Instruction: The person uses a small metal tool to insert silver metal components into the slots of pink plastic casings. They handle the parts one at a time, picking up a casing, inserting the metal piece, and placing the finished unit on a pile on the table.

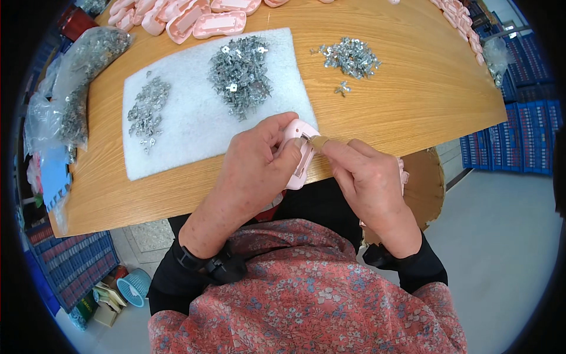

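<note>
**Pale pink oblong plastic casing (304,158) held right by the near edge of the wooden desk (407,112)**

So the left hand (253,156) is clamped around the casing, thumb across its face. The right hand (371,177) meets it from the other side, its tan-wrapped fingertip (319,143) at the casing's upper recess. Honestly can't tell if there's a metal bit pinched in there, or how high the casing sits above the desk.

It lines up with the near-right corner of the soft white rectangular pad (188,118). The pad carries two heaps: a smaller pile of little silver metal parts (148,109) near its left edge and a bigger grey-silver metal pile (239,76) toward its far edge, with a decent white gap between them.

Past the pad's right edge is a pile of shiny metal clips (352,58) on the wood. Best elbow room is right of that. Left edge is tighter: clear plastic bags of metal parts (94,53) crowd it, and more pink casings (219,25) line the far edge.
</note>
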Demonstrator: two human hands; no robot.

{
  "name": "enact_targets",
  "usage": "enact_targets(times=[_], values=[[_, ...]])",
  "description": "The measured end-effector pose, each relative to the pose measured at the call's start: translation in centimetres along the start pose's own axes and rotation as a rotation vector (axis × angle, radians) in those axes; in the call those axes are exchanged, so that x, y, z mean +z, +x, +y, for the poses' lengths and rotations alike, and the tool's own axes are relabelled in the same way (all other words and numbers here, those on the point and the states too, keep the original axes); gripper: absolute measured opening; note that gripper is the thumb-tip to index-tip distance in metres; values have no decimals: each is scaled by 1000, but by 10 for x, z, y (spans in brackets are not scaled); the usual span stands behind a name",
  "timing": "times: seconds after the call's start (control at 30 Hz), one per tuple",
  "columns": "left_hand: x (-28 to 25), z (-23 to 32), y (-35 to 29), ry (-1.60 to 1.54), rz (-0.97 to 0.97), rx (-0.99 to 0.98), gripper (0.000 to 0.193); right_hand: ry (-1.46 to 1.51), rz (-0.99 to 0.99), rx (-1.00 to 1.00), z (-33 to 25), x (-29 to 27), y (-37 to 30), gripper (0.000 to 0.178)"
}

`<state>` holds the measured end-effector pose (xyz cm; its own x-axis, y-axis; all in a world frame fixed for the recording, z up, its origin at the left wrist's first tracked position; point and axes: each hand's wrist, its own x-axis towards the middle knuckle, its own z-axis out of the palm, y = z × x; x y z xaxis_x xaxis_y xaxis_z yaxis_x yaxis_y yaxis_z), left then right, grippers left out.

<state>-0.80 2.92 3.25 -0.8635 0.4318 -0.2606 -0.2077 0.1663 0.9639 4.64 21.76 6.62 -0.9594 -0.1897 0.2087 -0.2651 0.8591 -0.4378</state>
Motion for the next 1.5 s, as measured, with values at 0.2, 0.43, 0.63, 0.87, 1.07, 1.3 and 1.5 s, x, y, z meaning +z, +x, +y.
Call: enact_targets(times=[0.2, 0.43, 0.63, 0.87, 1.07, 1.3, 1.5], values=[[1, 2, -1, -57, -1, -6, 39, -35, 8, 4, 0, 0, -1, 33], [1, 2, 0, -56, 11, -15, 40, -87, 2, -22, 0, -2, 0, 35], [5, -12, 2, -32, 97, 127, 39, -182, -69, -4, -9, -8, 4, 31], [5, -9, 1, -13, 89, 86, 40, -274, -118, -95, -11, -16, 11, 32], [-5, -1, -4, -175, -33, 15, 39, 221, -4, 163, -9, -21, 7, 22], [-2, 19, -20, -337, -171, -18, 38, 1064, -119, 422, 6, 2, 8, 17], [3, 8, -19, -47, -88, 207, 34, 1066, -158, 412, 2, 0, 6, 17]])
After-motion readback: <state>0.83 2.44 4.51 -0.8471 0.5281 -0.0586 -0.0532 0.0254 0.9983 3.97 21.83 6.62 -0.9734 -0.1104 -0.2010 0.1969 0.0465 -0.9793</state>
